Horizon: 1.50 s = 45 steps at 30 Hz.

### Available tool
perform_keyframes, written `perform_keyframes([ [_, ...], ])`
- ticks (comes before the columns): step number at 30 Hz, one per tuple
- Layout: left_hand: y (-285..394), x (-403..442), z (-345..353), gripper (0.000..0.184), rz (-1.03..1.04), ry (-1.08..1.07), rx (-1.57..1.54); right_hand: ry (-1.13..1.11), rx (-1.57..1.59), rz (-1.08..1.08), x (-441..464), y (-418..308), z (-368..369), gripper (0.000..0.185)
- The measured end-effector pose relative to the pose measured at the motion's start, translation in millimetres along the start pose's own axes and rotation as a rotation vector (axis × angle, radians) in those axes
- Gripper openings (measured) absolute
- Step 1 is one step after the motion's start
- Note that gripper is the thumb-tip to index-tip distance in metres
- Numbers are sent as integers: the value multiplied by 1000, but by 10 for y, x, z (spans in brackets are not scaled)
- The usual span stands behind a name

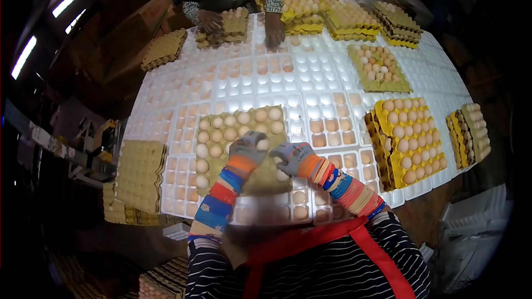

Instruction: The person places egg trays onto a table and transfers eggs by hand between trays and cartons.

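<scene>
My left hand (pixel 247 149), in a grey and orange glove, is over the middle of a tan egg tray (pixel 260 180), its fingers curled beside a pale egg (pixel 262 145). Close to its right, my right hand (pixel 293 158) is closed over the tray's right side, with a pale egg (pixel 282 176) just below it. What either hand holds is hidden by the fingers. Eggs fill the tray's top rows and left columns, while its lower middle shows bare cups. White plastic trays (pixel 266 86) with eggs in some compartments lie around and under it.
Yellow trays of eggs (pixel 411 138) are stacked at the right, with another egg tray (pixel 378 68) behind. Empty tan trays (pixel 139 176) stand at the left. Across the table, a person's hands (pixel 274 30) reach over the white trays. More egg stacks (pixel 349 19) line the far edge.
</scene>
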<state>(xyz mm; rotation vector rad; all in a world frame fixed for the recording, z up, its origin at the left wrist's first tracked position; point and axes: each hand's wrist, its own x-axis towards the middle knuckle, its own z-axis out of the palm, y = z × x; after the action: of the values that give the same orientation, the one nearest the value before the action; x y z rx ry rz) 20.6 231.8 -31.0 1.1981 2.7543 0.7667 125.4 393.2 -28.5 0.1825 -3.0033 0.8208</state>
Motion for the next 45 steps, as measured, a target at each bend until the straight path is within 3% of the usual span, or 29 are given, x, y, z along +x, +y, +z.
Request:
perform_keyframes([
  [2, -78, -101, -257, 38, -78, 109, -563, 28, 322, 42, -20, 174, -42, 47],
  [3, -60, -207, -442, 42, -337, 24, -1146, -65, 820, 213, -55, 260, -38, 45],
  [5, 68, -414, -778, 46, -267, 45, -1430, 76, 1464, 265, -116, 302, -100, 41],
  [6, -148, -475, -746, 48, -309, -47, -1227, 94, 1465, 370, -182, 209, -155, 37],
  [7, -134, -453, -666, 54, -118, 15, -709, 24, 1087, 389, -205, 167, -147, 37],
  [9, -53, -562, -569, 60, -3, -74, -11, 285, 143, -58, -261, 60, 27, 35],
  [11, 294, -586, -480, 55, -176, -188, 371, 168, 64, 36, -282, -172, -14, 36],
  [13, 235, -579, -345, 50, -114, -129, 527, 165, -13, 38, -278, -298, 2, 37],
  [14, 217, -547, -343, 49, -136, -154, 498, 41, 19, 19, -286, -328, -50, 39],
  [16, 193, -471, -396, 46, -178, -212, 439, 51, 194, -16, -297, -225, -70, 40],
  [18, 61, -541, -429, 44, -147, -43, 216, 113, 598, -18, -370, -79, -66, 41],
  [20, -75, -567, -482, 37, -57, 115, -49, 209, 208, -88, -423, 3, -94, 41],
  [21, -100, -580, -487, 39, -180, 55, -383, 253, 17, -116, -446, 8, -91, 41],
  [23, 0, -577, -602, 41, -426, -84, -1050, 39, -161, -27, -403, -177, -94, 38],
  [25, -161, -562, -457, 33, -292, -237, -1496, -78, -327, -3, -310, -264, 44, 36],
  [26, -46, -541, -488, 39, -187, -184, -1297, -48, -337, 98, -238, -123, 422, 35],
  [27, 79, -475, -516, 46, -80, -133, -1098, 6, -218, 0, -232, -61, 442, 36],
  [28, 76, -329, -428, 47, 185, -19, -782, 63, -102, -88, -240, 14, 423, 37],
  [29, 308, -245, -389, 41, -184, -40, -1182, 125, 6, -164, -261, 34, 256, 39],
  [31, -26, -53, -188, 35, -470, -334, -1784, 149, 42, -12, -376, 161, -57, 45],
  [33, 253, 139, -308, 33, -359, -289, -1449, 231, 210, 119, -441, 385, -281, 49],
  [34, 344, 316, -253, 31, -252, -245, -1345, 126, 229, 322, -468, 313, -780, 52],
  [36, 385, 665, -103, 29, -51, -205, -1022, 106, 61, 559, -391, 694, -1045, 52],
  [37, 428, 858, -18, 40, -251, -329, -986, 150, -64, 575, -327, 906, -1127, 51],
  [39, 592, 1295, 260, 36, 244, -110, -430, 176, -109, 717, -146, 1272, -1289, 49],
  [41, 860, 1651, 487, 39, 161, -136, -186, 352, -161, 739, 22, 1657, -1264, 48],
  [42, 921, 1790, 694, 46, 178, -32, -149, 397, -160, 755, 127, 1851, -1227, 48],
  [43, 1091, 1894, 667, 49, 283, -107, 25, 441, -155, 771, 238, 2019, -1172, 48],
  [45, 1053, 2168, 1182, 49, 51, -145, 132, 481, -177, 789, 442, 2234, -1105, 47],
])
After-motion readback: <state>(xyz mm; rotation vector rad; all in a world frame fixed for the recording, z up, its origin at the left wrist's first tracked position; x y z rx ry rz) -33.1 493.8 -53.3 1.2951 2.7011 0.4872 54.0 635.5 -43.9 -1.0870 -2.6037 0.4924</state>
